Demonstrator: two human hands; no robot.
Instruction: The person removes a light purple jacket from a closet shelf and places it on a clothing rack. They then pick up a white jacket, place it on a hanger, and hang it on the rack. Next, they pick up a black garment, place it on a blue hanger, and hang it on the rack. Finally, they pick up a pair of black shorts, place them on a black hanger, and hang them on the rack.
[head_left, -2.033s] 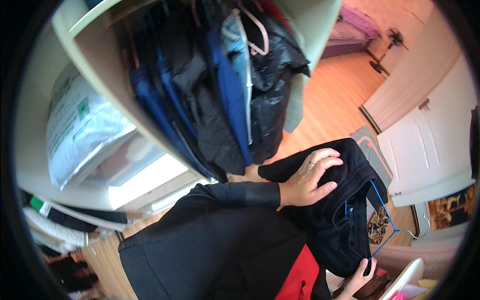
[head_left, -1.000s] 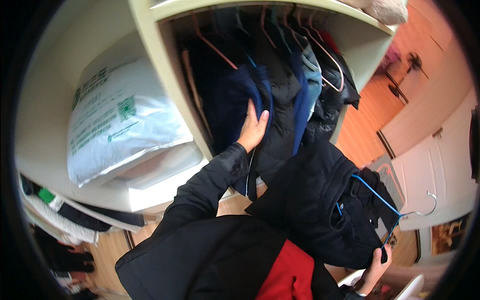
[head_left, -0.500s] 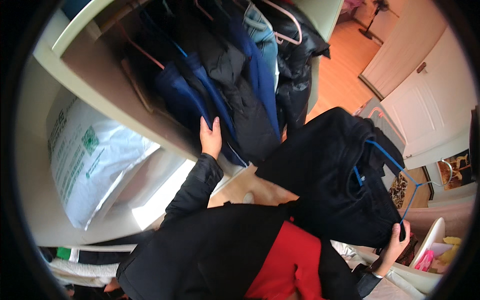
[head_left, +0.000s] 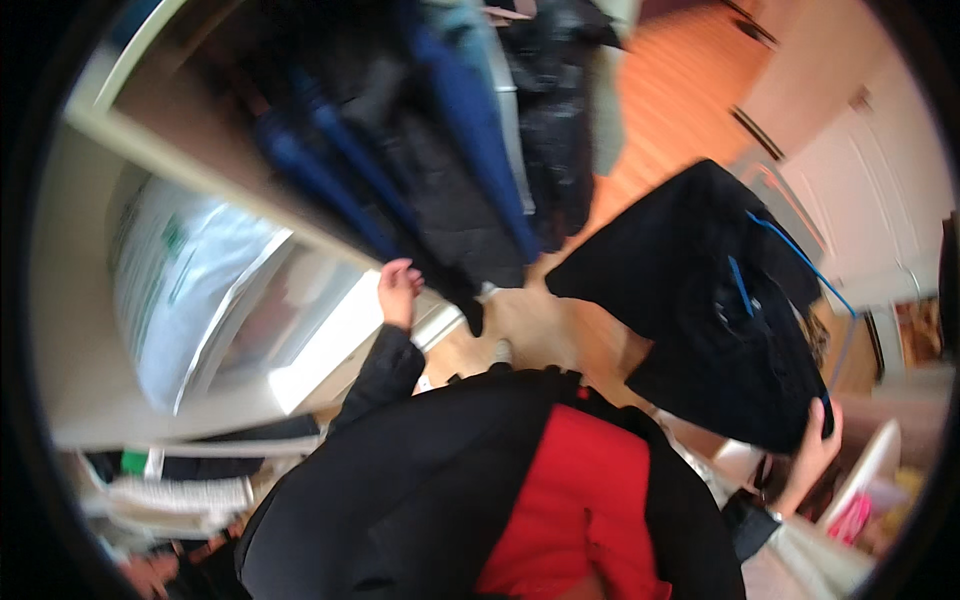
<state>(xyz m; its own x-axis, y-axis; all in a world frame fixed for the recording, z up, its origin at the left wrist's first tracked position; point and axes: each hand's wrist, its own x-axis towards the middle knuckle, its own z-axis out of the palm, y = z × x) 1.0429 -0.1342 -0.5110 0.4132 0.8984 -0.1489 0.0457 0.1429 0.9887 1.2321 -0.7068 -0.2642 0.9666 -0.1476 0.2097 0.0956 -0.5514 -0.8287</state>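
My right hand [head_left: 818, 445] grips the edge of a black garment [head_left: 690, 290], close to the lower end of the blue hanger [head_left: 838, 290] set in its opening. The garment hangs spread out to the left of that hand, and its exact kind cannot be told. My left hand [head_left: 398, 290] is raised below the hanging clothes, its fingers loosely bent and apparently holding nothing. Just beyond it hang dark blue garments [head_left: 345, 190] and a black padded jacket [head_left: 450, 205]. The picture is smeared by motion, so finger detail is weak.
More clothes hang to the right, including a shiny black jacket [head_left: 548, 130]. A white plastic package [head_left: 190, 285] lies in the wardrobe compartment on the left. A white door [head_left: 865, 190] stands far right. Below it, a white-rimmed bin [head_left: 868, 470] holds pink and yellow things.
My left hand has come away from the blue garment's edge and moved slightly toward me. The black garment has shifted right and swings out flatter in my right hand. The view has shifted.
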